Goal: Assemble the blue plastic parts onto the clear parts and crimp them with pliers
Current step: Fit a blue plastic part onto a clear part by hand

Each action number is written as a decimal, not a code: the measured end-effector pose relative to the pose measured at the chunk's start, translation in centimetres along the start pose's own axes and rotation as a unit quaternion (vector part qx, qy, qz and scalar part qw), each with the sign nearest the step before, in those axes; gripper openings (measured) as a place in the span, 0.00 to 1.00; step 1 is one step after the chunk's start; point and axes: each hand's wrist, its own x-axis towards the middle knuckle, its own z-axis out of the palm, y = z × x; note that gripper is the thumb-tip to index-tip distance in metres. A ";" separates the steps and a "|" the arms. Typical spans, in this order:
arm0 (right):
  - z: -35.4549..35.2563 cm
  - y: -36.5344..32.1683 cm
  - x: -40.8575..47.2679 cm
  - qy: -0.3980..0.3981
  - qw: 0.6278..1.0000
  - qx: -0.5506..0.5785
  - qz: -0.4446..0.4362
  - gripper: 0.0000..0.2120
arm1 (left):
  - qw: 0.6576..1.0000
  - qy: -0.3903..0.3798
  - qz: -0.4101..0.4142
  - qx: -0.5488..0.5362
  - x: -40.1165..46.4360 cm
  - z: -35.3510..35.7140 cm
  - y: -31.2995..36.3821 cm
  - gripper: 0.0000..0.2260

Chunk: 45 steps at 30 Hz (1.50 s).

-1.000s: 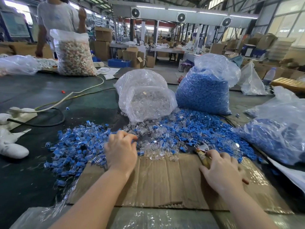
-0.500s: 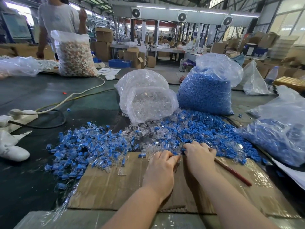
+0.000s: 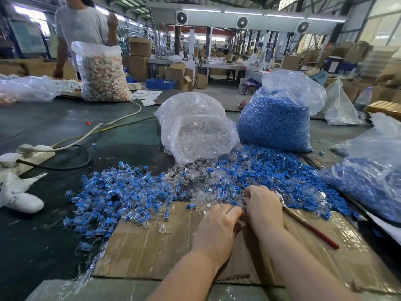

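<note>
hands together on cardboard (image 3: 152, 246) edge | right hand (image 3: 263, 208) grasps pliers (image 3: 310, 228), red handle trailing right | left hand (image 3: 217, 227) fingers curled, contents unclear | mixed blue and clear parts (image 3: 271, 170) just beyond

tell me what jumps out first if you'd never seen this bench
The blue spill across the table's middle, fed by a bulging bag of blue parts behind it and a clear-parts bag on that bag's left. Nearer, the left hand and right hand meet over cardboard, red-handled pliers beside them.
</note>
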 end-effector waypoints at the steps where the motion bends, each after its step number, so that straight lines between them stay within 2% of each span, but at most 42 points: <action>1: -0.1 0.0 -0.5 0.010 1.000 0.029 0.002 0.08 | 1.000 0.001 0.001 -0.001 0.0 0.0 0.0 0.08; 4: -0.5 0.1 -1.9 0.036 0.993 0.113 0.014 0.09 | 1.000 0.007 0.001 -0.007 0.0 0.1 0.0 0.08; 8: -0.5 0.3 -3.6 0.061 0.971 0.228 0.042 0.03 | 0.999 0.006 -0.035 -0.014 0.1 0.3 -0.4 0.11; 11: -0.1 0.4 -4.6 0.069 0.961 0.267 0.036 0.02 | 0.997 0.019 -0.071 -0.022 0.3 0.2 -0.6 0.11; 16: 0.2 0.8 -5.3 0.096 0.942 0.321 0.022 0.07 | 0.991 0.045 -0.112 -0.065 0.4 -0.4 -0.4 0.06; 26: 0.3 1.0 -5.5 0.080 0.929 0.362 0.007 0.06 | 0.964 0.078 -0.174 -0.186 0.0 -1.1 -0.4 0.06; 31: 0.5 1.1 -5.5 0.066 0.923 0.379 0.015 0.05 | 0.966 0.080 -0.170 -0.177 0.0 -1.0 -0.5 0.07; 38: 0.4 0.9 -5.5 0.055 0.916 0.396 0.025 0.03 | 0.945 0.087 -0.201 -0.241 0.0 -1.3 -0.4 0.12; 45: 0.3 0.7 -5.7 0.044 0.930 0.364 0.004 0.04 | 0.939 0.080 -0.210 -0.260 0.1 -1.5 -0.7 0.10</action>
